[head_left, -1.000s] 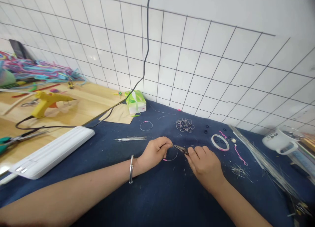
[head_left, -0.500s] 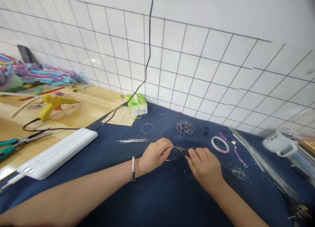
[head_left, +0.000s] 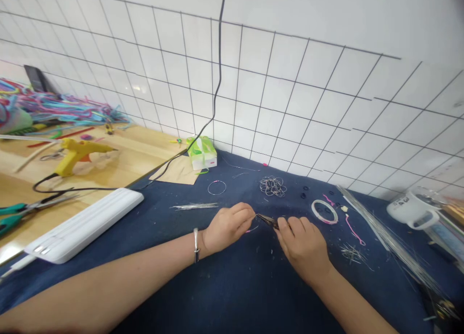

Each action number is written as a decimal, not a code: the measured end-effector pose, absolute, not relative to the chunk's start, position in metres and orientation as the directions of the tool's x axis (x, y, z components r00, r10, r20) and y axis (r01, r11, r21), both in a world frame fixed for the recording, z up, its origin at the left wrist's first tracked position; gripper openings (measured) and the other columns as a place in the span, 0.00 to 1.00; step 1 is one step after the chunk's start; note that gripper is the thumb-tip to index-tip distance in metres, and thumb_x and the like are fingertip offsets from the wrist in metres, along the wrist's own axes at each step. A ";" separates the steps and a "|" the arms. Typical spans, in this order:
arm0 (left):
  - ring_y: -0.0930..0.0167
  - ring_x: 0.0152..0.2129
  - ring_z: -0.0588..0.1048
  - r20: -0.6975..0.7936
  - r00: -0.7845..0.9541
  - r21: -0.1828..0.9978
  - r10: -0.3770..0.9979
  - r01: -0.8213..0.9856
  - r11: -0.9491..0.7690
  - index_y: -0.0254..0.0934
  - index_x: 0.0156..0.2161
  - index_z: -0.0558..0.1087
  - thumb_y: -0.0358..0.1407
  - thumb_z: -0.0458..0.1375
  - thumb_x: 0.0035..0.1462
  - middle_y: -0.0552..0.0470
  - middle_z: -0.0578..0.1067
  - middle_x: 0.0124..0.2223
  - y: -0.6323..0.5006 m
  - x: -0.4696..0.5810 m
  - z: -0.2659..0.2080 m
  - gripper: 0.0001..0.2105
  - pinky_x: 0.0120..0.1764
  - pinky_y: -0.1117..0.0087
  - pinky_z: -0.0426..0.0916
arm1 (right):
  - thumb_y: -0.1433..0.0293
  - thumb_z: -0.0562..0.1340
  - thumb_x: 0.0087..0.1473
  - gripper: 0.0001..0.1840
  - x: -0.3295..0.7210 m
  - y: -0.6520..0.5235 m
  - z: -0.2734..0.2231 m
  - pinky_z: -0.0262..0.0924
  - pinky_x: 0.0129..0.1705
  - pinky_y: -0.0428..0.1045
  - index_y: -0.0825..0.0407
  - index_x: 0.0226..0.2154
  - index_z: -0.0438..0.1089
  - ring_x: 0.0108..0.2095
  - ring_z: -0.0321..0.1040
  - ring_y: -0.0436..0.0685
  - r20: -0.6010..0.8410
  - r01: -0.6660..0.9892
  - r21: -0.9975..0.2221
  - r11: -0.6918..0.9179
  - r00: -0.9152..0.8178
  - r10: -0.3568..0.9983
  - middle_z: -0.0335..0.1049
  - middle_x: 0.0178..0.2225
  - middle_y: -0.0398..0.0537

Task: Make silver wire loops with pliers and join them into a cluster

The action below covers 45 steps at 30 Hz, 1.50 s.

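Note:
My left hand (head_left: 229,229) pinches a thin wire (head_left: 253,229) between thumb and fingers. Part of that wire curves below the fingertips and carries a small pink piece; the rest is hidden by the hand. My right hand (head_left: 303,249) is closed round a pair of pliers (head_left: 267,220), whose slim jaws point left and meet the wire at my left fingertips. Beyond the hands lie a finished-looking wire ring (head_left: 216,187) with a pink mark, a bundle of straight wires (head_left: 195,206) and a heap of wire loops (head_left: 273,186).
On the right are a white tape roll (head_left: 324,212), wire scraps (head_left: 351,254), long wires (head_left: 386,232) and a white mug (head_left: 411,210). A white power strip (head_left: 87,223), a yellow glue gun (head_left: 78,155) and green-handled pliers (head_left: 18,213) lie left. A tissue pack (head_left: 202,153) stands near the wall.
The curved wire with the pink piece has swung slightly upward below my left fingertips. Both hands and the pliers stay almost where they were.

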<state>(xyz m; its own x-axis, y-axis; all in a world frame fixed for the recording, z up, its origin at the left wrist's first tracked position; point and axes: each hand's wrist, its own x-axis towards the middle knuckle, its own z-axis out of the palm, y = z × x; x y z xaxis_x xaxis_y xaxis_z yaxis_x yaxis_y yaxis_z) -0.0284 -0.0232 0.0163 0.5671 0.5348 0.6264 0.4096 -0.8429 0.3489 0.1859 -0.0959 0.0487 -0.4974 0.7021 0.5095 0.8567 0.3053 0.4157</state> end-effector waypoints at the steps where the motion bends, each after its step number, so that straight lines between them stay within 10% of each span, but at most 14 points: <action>1: 0.72 0.36 0.71 0.629 0.574 0.333 0.525 0.412 -0.848 0.35 0.40 0.67 0.29 0.46 0.59 0.48 0.71 0.39 -0.023 -0.029 0.016 0.08 0.38 0.71 0.69 | 0.67 0.56 0.54 0.13 0.186 -0.096 0.049 0.48 0.31 0.50 0.53 0.42 0.66 0.30 0.55 0.54 0.507 0.859 0.409 0.309 -0.496 0.705 0.64 0.29 0.49; 17: 0.71 0.33 0.73 0.628 0.744 -0.132 0.228 0.391 -0.911 0.33 0.44 0.65 0.29 0.47 0.58 0.46 0.72 0.43 -0.018 -0.044 0.029 0.09 0.33 0.70 0.70 | 0.67 0.54 0.55 0.09 0.184 -0.093 0.050 0.54 0.36 0.48 0.52 0.35 0.68 0.32 0.60 0.53 0.475 0.914 0.032 0.405 -0.370 0.798 0.64 0.29 0.47; 29: 0.73 0.31 0.73 0.633 0.749 -0.129 0.195 0.351 -0.928 0.34 0.43 0.65 0.29 0.49 0.58 0.47 0.73 0.42 -0.019 -0.044 0.028 0.08 0.31 0.71 0.69 | 0.67 0.54 0.55 0.10 0.195 -0.085 0.044 0.56 0.34 0.45 0.52 0.36 0.68 0.32 0.62 0.51 0.479 0.894 -0.099 0.436 -0.341 0.809 0.66 0.29 0.47; 45: 0.74 0.28 0.72 0.696 0.610 0.089 0.378 0.449 -0.889 0.34 0.32 0.66 0.29 0.51 0.55 0.50 0.73 0.34 -0.020 -0.038 0.023 0.03 0.31 0.73 0.68 | 0.68 0.56 0.54 0.13 0.186 -0.100 0.055 0.49 0.32 0.50 0.53 0.43 0.65 0.30 0.57 0.54 0.533 0.840 0.427 0.336 -0.534 0.656 0.64 0.31 0.50</action>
